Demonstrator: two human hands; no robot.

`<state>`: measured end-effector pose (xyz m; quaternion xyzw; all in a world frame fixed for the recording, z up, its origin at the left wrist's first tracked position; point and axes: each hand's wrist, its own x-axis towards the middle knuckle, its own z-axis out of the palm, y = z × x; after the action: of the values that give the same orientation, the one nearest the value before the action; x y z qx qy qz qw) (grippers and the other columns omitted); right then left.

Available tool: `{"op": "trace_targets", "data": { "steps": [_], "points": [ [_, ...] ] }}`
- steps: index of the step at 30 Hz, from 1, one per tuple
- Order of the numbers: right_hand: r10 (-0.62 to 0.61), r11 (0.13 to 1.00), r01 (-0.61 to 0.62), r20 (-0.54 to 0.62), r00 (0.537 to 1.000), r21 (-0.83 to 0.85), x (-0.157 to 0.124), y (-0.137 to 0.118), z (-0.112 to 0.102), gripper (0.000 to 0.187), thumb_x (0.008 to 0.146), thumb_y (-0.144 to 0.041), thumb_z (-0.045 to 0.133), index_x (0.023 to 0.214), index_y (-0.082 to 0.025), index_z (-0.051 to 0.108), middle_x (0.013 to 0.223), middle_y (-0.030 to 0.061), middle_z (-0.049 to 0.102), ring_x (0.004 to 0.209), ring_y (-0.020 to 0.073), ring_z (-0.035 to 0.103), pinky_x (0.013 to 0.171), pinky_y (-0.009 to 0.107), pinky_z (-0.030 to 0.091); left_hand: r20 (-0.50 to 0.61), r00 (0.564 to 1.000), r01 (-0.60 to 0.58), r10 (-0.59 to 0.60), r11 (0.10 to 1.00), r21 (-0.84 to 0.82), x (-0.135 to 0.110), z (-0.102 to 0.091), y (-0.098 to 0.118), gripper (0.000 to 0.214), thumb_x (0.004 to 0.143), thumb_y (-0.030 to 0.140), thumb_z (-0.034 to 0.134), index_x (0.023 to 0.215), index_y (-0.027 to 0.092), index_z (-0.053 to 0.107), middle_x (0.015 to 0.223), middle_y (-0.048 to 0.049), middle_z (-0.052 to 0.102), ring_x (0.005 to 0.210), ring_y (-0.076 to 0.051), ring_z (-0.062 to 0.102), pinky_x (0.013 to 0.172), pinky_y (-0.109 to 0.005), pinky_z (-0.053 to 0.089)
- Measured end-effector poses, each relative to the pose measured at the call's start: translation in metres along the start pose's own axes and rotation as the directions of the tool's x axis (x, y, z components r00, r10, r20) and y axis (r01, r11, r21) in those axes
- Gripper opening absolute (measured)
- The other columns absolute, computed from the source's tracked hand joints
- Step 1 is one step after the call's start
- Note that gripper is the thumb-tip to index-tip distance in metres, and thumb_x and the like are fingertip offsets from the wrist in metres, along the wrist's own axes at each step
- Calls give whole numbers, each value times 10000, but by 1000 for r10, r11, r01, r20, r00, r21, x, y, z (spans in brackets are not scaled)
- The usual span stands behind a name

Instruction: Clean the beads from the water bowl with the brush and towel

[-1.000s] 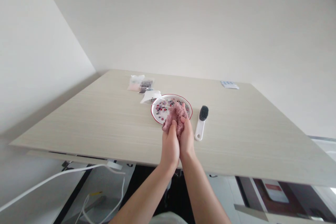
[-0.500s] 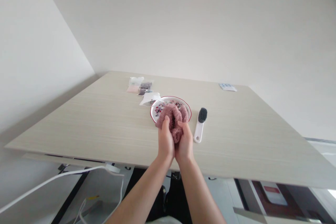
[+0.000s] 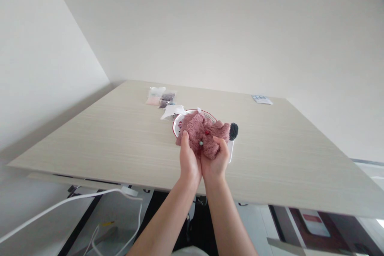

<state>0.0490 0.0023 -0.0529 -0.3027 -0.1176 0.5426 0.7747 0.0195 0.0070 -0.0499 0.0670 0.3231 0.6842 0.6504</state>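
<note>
Pink plush fabric [image 3: 199, 136], crumpled into a loose bunch, held in both hands over a white plate with a red rim [image 3: 174, 126], near the middle of the worktop [image 3: 90, 144]. Fabric hides most of the plate; contact between the two cannot be told from this view. Small round objects sit in the pile: one red [image 3: 207, 132], one pale [image 3: 201, 143]. Too small to tell whether beads or pinheads.

Left hand [image 3: 189, 160]: left fingers [image 3: 185, 138] together, curled up the near-left side of the bunch and clamped on it. Right hand [image 3: 215, 164]: right fingers [image 3: 222, 146] together, clamped on the near-right side. The two hands touch each other along their inner sides, palms turned up and inward.

Scrubbing brush [image 3: 233, 131] just right of the plate: dark bristle head shows past the fabric, white handle [image 3: 230, 153] partly behind the right hand. White paper scrap [image 3: 172, 112] just beyond the plate, at its far-left rim. Two clear plastic packets [image 3: 162, 97] beyond that, toward the far edge of the worktop, contents pale pink and dark. Card with a blue grid [image 3: 262, 99] by the far edge, right of centre. White cable [image 3: 60, 202] runs below the near-left edge.
</note>
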Motion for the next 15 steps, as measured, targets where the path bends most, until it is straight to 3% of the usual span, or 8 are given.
{"op": "trace_targets", "data": {
  "steps": [3,9,12,15],
  "points": [
    [78,992,-72,-51,996,108,0,-1,3,257,592,-189,484,806,-256,608,710,-52,656,670,153,611,637,323,519,-14,998,56,-57,997,-54,0,2,6,288,784,347,459,946,176,625,940,-55,672,932,-203,608,805,-305,480],
    [-140,989,139,18,990,45,4,2,3,226,592,-172,451,744,-255,596,723,-50,642,820,164,611,836,398,485,-34,986,158,-161,984,-85,3,6,11,302,779,309,448,981,154,611,927,-75,667,921,-203,607,788,-302,485],
    [-144,989,143,14,990,22,8,6,-1,242,573,-160,452,745,-250,596,736,-46,648,803,164,616,851,408,482,-54,977,199,-206,973,-114,4,7,12,333,789,292,434,1040,139,589,982,-93,656,958,-201,595,815,-297,477],
    [-125,990,124,14,992,62,9,8,-3,363,554,-141,460,869,-257,597,854,-47,663,822,154,622,861,394,479,-3,973,226,-229,964,-141,5,7,11,363,792,289,428,1084,127,571,1057,-108,634,986,-202,585,831,-298,473]
  ]
}}
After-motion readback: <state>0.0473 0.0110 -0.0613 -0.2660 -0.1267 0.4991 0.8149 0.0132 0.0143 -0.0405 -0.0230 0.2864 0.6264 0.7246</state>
